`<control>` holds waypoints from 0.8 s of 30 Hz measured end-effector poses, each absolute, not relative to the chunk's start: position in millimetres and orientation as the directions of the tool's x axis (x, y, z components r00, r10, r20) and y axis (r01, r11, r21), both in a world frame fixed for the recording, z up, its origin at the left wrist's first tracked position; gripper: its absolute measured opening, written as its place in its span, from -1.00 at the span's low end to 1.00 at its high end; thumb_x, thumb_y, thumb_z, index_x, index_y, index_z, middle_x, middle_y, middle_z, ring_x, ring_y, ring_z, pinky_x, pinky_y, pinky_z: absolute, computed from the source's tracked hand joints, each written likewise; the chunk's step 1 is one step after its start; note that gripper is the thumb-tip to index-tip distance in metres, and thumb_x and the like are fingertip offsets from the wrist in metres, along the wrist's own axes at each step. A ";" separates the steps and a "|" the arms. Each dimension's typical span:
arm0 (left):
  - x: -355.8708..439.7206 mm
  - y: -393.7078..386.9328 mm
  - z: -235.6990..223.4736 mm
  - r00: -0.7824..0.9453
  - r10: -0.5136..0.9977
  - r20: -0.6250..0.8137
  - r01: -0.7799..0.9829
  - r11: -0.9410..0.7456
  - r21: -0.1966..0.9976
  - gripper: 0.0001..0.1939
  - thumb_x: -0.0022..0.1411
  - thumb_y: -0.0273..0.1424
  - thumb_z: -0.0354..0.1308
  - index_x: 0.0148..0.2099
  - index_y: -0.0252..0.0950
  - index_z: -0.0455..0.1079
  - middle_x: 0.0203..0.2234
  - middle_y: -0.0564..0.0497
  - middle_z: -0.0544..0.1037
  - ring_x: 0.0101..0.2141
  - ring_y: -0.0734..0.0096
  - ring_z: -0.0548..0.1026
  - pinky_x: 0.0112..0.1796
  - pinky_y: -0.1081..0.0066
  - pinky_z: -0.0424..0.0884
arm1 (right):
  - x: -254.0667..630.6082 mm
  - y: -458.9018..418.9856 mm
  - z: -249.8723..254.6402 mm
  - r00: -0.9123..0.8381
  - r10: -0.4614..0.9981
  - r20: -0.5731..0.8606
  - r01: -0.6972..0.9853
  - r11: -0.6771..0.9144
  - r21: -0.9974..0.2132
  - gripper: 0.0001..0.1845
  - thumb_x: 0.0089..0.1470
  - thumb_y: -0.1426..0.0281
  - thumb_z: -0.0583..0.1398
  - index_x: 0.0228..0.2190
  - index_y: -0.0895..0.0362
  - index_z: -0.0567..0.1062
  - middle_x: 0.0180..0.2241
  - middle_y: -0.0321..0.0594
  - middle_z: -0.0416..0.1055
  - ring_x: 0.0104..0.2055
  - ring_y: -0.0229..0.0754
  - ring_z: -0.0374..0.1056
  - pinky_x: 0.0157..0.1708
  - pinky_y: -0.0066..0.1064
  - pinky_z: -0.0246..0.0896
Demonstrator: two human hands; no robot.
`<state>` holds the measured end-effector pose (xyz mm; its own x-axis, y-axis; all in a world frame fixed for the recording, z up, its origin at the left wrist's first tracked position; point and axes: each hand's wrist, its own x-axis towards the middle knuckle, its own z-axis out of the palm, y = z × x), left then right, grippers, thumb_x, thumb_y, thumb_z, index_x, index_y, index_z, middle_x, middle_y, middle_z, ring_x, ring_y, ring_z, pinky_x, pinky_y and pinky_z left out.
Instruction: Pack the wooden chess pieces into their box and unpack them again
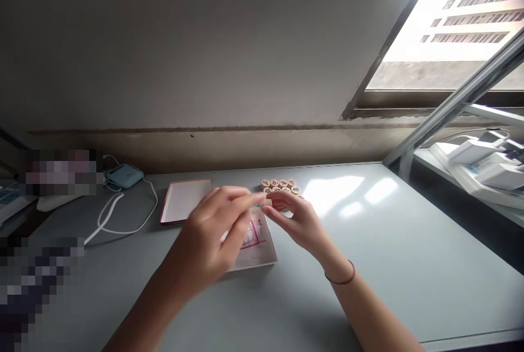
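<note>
With left hand (216, 225) part-curled, grip impossible to tell, and right hand (298, 220) in a narrow pinch, working over desk (380, 275); with box (268, 252) open and lid (185, 202) left of it, apparently for access; with pieces (283, 183) rowed just beyond, likely for easy reach; pinching one disc (267, 203) near box's far corner, seemingly for fingertip control.

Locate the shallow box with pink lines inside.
In the head view, the shallow box lies near the middle of the grey table, partly hidden by the left hand, to the right of the red-edged tray.
</note>
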<state>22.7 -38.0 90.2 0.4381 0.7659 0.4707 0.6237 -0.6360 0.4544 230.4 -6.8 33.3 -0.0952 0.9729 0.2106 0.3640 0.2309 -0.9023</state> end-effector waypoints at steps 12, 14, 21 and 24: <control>41.7 6.4 23.5 0.530 0.762 0.372 0.579 -0.646 0.498 -0.78 0.32 -0.41 0.06 0.01 -0.18 0.33 -0.17 0.01 0.48 -0.20 0.36 0.49 -0.18 0.38 0.43 | 232.6 -2.9 25.8 -0.238 0.964 0.120 0.222 0.174 -0.959 -0.69 0.06 0.15 0.24 -0.25 0.11 0.48 -0.31 -0.19 0.52 -0.23 -0.15 0.46 -0.23 -0.32 0.40; 42.2 7.7 17.8 0.525 0.765 0.373 0.625 -0.644 0.442 -0.81 0.30 -0.43 0.08 -0.04 -0.19 0.36 -0.18 0.00 0.47 -0.22 0.34 0.49 -0.17 0.33 0.39 | 235.0 -0.7 24.5 -0.183 0.978 0.104 0.194 0.139 -0.971 -0.66 0.03 0.14 0.26 -0.24 0.12 0.48 -0.30 -0.17 0.51 -0.22 -0.14 0.46 -0.23 -0.32 0.40; 54.6 10.0 8.8 0.548 0.791 0.274 0.709 -0.612 0.350 -0.93 0.24 -0.49 0.12 -0.25 -0.21 0.37 -0.26 0.07 0.57 -0.15 0.29 0.45 -0.12 0.23 0.20 | 240.2 4.3 21.1 -0.101 0.992 0.075 0.156 0.090 -0.984 -0.63 0.02 0.13 0.26 -0.24 0.14 0.46 -0.31 -0.15 0.50 -0.22 -0.13 0.45 -0.21 -0.29 0.39; 56.8 11.7 6.4 0.562 0.789 0.248 0.723 -0.614 0.315 -0.96 0.26 -0.46 0.13 -0.27 -0.21 0.38 -0.26 0.07 0.58 -0.12 0.27 0.43 -0.11 0.20 0.15 | 239.2 3.0 22.0 -0.107 0.991 0.080 0.190 0.100 -0.977 -0.64 0.03 0.15 0.25 -0.21 0.14 0.46 -0.30 -0.15 0.51 -0.23 -0.14 0.45 -0.21 -0.29 0.39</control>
